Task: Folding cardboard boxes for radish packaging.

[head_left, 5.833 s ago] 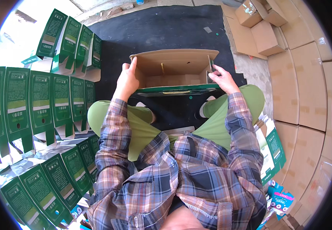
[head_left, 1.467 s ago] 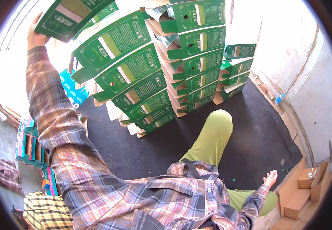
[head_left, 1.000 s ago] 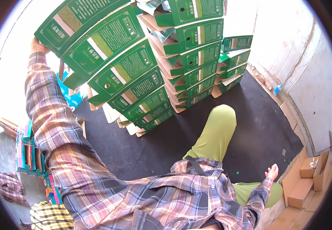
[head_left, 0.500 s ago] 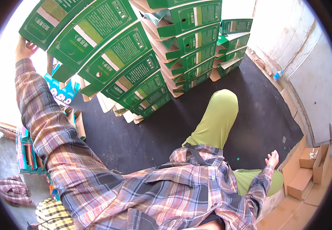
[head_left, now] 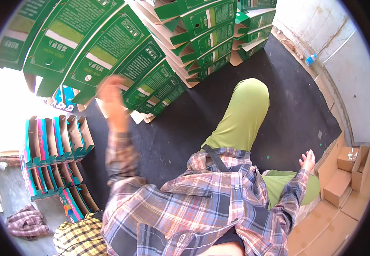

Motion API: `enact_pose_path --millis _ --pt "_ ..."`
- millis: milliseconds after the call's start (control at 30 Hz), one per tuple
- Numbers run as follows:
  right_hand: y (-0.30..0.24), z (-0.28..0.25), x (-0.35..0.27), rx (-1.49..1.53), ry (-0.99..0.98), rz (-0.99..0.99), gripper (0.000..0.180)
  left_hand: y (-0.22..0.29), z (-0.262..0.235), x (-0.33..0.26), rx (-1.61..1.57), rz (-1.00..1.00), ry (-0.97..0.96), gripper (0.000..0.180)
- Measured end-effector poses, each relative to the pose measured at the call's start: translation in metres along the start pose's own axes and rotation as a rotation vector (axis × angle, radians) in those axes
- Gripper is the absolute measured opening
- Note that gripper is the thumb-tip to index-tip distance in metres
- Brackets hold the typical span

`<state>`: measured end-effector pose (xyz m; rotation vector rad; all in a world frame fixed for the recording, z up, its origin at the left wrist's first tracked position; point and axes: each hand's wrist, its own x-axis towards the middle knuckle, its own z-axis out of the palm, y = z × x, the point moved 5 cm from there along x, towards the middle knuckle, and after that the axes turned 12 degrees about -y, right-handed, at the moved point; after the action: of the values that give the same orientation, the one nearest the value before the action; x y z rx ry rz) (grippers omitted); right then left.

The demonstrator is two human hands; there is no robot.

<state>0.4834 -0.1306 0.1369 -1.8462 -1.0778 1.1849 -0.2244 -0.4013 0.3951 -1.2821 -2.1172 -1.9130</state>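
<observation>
Green folded cartons [head_left: 108,51] stand stacked in long leaning rows just above your blurred left hand [head_left: 110,96], its grip too smeared to tell, while your right hand [head_left: 308,160] rests released behind you, so stacking looks far along.

- The left hand [head_left: 110,97] is motion-blurred; its finger positions cannot be read.
- The stacked green cartons [head_left: 108,47] are cut off at the top edge.
- The right hand [head_left: 308,159] is partly hidden behind its plaid sleeve [head_left: 289,200].
</observation>
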Motion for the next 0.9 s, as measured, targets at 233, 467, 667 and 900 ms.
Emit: enact_pose_path --millis 233,467,667,900 --pt "0.001 0.020 0.023 -0.059 -0.021 0.033 0.046 -0.296 0.113 -0.129 -1.086 -1.103 0.085 0.099" --pt "-0.004 0.040 0.055 -0.208 -0.019 0.074 0.044 -0.362 0.156 -0.096 -1.459 -0.960 0.554 0.133" --pt "-0.002 0.070 0.073 -0.268 -0.031 0.115 0.043 -0.430 0.169 -0.084 -1.566 -0.885 0.694 0.138" --pt "0.000 0.099 0.084 -0.343 -0.049 0.121 0.042 -0.475 0.168 -0.070 -1.538 -0.744 0.649 0.122"
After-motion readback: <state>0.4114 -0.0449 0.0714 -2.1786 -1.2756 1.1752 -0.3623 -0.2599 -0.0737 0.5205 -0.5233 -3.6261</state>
